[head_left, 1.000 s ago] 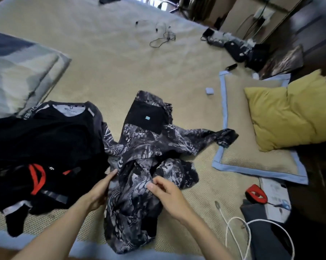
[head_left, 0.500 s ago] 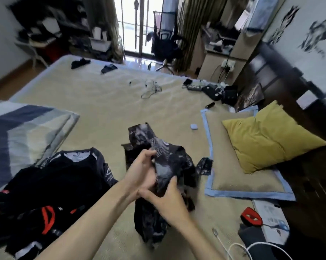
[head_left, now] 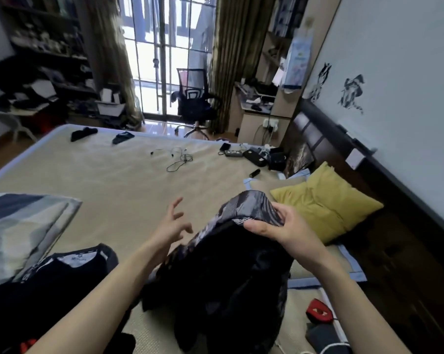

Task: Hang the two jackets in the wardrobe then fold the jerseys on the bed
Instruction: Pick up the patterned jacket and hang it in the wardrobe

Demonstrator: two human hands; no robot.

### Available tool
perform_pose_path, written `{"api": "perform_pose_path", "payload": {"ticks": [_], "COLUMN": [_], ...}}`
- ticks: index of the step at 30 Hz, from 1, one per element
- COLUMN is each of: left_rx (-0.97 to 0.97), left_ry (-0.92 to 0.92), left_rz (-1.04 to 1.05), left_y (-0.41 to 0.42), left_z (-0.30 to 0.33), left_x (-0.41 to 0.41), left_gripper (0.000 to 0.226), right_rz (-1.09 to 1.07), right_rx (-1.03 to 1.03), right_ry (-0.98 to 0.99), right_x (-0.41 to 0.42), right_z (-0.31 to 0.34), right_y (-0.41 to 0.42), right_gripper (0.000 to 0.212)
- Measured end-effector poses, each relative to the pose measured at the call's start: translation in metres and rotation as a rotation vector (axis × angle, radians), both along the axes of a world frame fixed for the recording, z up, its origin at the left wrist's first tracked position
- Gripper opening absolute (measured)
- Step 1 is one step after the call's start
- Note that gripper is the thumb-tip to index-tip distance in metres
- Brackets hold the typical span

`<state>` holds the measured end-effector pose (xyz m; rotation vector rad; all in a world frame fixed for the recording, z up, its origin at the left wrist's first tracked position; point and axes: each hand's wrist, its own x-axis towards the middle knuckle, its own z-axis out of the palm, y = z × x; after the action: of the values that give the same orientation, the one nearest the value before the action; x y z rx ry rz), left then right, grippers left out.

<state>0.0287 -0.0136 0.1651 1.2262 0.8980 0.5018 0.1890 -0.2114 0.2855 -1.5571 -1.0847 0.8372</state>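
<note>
I have the patterned grey-and-black jersey [head_left: 223, 267] lifted off the bed [head_left: 108, 180], in the near middle of the scene; it hangs bunched and dark below my right hand [head_left: 279, 228], its lower folds dropping toward the mat. My right hand grips the jersey's upper edge, thumb on the near side and fingers curled over the far side of the cloth. My left hand [head_left: 172, 226] is just left of the jersey, fingers spread and relaxed, holding nothing; whether its palm brushes the fabric I cannot tell. To the near left a pile of black jerseys [head_left: 52, 284] lies on the bed, one with a white collar label facing up and a bit of red showing at the bottom edge. Farther left is a folded blue, grey and white blanket [head_left: 19, 226]. To the right, a yellow pillow [head_left: 325, 200] rests on a blue-edged pillow mat [head_left: 343, 267], near the dark headboard [head_left: 325, 139]. On the far part of the bed lie a tangle of thin cable [head_left: 177, 162] and some small dark items. Beyond the bed stands a black office chair [head_left: 193, 103] before the barred window.
</note>
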Motion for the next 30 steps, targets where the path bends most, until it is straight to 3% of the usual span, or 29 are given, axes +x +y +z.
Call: {"api": "perform_pose_path", "payload": {"ticks": [1,3,7,10,12,14,16,18,21,25,30], "left_rx": [0.048,0.069,0.074,0.207,0.335,0.306,0.243,0.224,0.366,0.595,0.627], "left_ry": [-0.007,-0.100,-0.073,-0.031,-0.015,-0.037,-0.131,-0.144,-0.078,0.089,0.225], "left_rz": [-0.111,-0.364,-0.708,-0.826,-0.785,-0.587,-0.397,-0.308,-0.267,-0.118,0.085], "left_y": [-0.007,-0.025,-0.057,-0.065,-0.061,-0.052,-0.041,-0.031,-0.022,-0.017,-0.056], "left_z": [0.000,0.000,0.006,0.010,0.017,0.041,0.067,0.096,0.129,0.139,0.132], "left_x": [0.003,0.010,0.026,0.030,0.026,0.015,0.007,0.001,-0.010,-0.024,-0.059], "left_gripper": [0.087,0.072,0.048,0.019,0.024,0.034,0.024,0.029,0.025,0.025,0.022], "right_rz": [0.026,0.062,0.004,-0.085,-0.188,-0.300,-0.348,-0.318,-0.226,-0.113,0.174], "right_rx": [-0.015,-0.032,-0.082,-0.142,-0.190,-0.211,-0.233,-0.202,-0.134,0.032,0.113], "right_ry": [-0.029,-0.069,-0.217,-0.456,-0.738,-0.982,-1.112,-1.088,-0.926,-0.693,-0.473], "right_x": [0.001,0.007,0.028,0.044,0.060,0.076,0.092,0.106,0.112,0.116,0.102], "right_z": [0.009,0.022,0.036,0.044,0.050,0.052,0.045,0.032,0.017,-0.004,-0.027], "right_y": [-0.004,-0.011,-0.021,-0.033,-0.043,-0.053,-0.057,-0.052,-0.028,0.013,0.048], "right_gripper": [0.025,0.020,0.074,0.078,0.063,0.049,0.042,0.042,0.053,0.027,0.043]}}
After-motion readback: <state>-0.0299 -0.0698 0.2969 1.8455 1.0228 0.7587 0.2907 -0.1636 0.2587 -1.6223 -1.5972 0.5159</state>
